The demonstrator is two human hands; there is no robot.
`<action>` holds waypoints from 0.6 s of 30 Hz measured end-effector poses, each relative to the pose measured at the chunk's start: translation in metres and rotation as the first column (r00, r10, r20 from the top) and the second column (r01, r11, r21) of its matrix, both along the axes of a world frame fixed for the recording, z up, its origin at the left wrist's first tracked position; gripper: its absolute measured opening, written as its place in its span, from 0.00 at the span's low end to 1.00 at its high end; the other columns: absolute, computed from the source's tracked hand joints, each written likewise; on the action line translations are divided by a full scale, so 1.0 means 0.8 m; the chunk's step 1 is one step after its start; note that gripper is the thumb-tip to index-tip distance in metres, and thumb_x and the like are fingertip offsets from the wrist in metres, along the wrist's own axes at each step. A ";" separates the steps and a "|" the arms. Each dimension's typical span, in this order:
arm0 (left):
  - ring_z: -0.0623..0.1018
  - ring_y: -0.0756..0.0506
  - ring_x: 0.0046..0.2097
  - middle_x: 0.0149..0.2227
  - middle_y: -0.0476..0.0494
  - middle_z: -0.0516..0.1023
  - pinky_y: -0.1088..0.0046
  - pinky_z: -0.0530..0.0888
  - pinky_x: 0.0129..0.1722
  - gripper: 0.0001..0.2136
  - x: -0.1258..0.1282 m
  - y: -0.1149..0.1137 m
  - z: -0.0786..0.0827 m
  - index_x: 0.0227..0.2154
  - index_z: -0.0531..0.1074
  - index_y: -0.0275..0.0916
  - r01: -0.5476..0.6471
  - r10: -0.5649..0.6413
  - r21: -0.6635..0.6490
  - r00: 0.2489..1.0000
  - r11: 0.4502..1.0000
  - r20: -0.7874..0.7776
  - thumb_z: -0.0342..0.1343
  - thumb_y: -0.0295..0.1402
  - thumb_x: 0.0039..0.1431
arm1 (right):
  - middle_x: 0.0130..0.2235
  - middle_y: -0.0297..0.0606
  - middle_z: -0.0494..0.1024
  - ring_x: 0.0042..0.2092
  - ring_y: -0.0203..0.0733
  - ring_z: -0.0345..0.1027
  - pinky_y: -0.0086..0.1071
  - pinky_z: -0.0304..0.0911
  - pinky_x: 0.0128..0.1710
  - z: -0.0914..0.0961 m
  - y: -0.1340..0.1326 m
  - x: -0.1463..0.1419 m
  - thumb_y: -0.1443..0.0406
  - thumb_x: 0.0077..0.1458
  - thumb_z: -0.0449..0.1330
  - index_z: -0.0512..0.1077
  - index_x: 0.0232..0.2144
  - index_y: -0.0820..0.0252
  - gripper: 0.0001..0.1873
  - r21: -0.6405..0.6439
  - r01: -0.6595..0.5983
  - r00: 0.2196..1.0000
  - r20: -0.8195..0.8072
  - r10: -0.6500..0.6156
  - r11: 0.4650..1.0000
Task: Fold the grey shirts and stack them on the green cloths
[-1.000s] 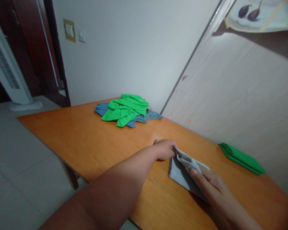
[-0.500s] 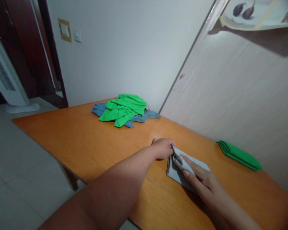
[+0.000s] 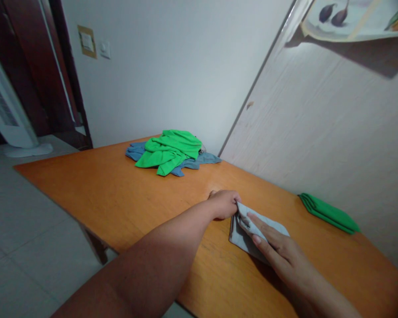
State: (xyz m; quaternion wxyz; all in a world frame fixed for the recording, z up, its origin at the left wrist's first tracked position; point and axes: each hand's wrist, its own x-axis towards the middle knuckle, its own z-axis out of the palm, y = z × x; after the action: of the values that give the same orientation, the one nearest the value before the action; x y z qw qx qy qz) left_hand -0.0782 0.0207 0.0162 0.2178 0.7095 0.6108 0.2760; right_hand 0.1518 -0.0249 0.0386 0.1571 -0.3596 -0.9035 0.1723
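A light grey cloth, folded into layers, lies on the wooden table in front of me. At its far left corner my left hand is closed, pinching the edge of the fabric. From the right, my right hand grips a raised fold of the same cloth between thumb and fingers. Part of the cloth is hidden under my right hand. Whether it is a garment or a plain piece of fabric I cannot tell.
A heap of bright green cloth on blue cloth lies at the table's far corner. A folded green cloth rests along the right wall. The table meets walls behind and right. A white tower fan stands left.
Both hands keep hold of the grey cloth with almost no movement. The whole view has shifted slightly.
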 end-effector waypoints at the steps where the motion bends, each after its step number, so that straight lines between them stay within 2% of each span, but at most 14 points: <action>1: 0.78 0.46 0.46 0.39 0.55 0.82 0.69 0.67 0.49 0.10 0.000 0.000 0.000 0.40 0.76 0.50 0.000 0.000 -0.002 1.000 1.000 0.001 0.55 0.34 0.56 | 0.67 0.37 0.60 0.67 0.55 0.55 0.56 0.50 0.66 0.001 -0.001 -0.001 0.50 0.66 0.51 0.64 0.63 0.45 0.26 0.007 -0.010 1.000 0.020 0.010 1.000; 8: 0.78 0.46 0.46 0.39 0.57 0.83 0.71 0.67 0.49 0.11 -0.002 -0.004 0.005 0.41 0.77 0.51 0.015 -0.015 -0.008 1.000 1.000 0.016 0.54 0.33 0.57 | 0.67 0.35 0.61 0.68 0.53 0.52 0.57 0.49 0.66 0.004 -0.003 -0.005 0.51 0.67 0.49 0.67 0.60 0.43 0.23 0.010 -0.024 0.995 0.097 0.023 1.000; 12: 0.78 0.47 0.46 0.39 0.57 0.83 0.72 0.68 0.48 0.10 -0.003 -0.005 0.007 0.41 0.77 0.50 0.024 -0.024 -0.016 0.999 1.000 0.029 0.54 0.33 0.57 | 0.67 0.35 0.60 0.68 0.53 0.52 0.57 0.50 0.66 0.002 -0.002 -0.004 0.51 0.66 0.51 0.68 0.60 0.42 0.23 0.019 -0.030 0.996 0.083 0.028 0.999; 18: 0.78 0.47 0.46 0.39 0.57 0.83 0.73 0.68 0.49 0.11 -0.002 -0.005 0.007 0.41 0.77 0.50 0.020 -0.019 -0.026 0.999 0.999 0.046 0.55 0.32 0.57 | 0.66 0.37 0.61 0.68 0.54 0.53 0.57 0.51 0.66 0.001 -0.001 -0.003 0.51 0.67 0.49 0.68 0.60 0.44 0.22 0.003 -0.027 0.998 0.065 0.027 1.000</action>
State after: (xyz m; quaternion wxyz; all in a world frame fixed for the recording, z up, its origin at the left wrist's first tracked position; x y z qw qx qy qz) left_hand -0.0800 0.0170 0.0215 0.2436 0.7059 0.6024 0.2819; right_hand 0.1494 -0.0254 0.0394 0.1262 -0.3525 -0.9132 0.1609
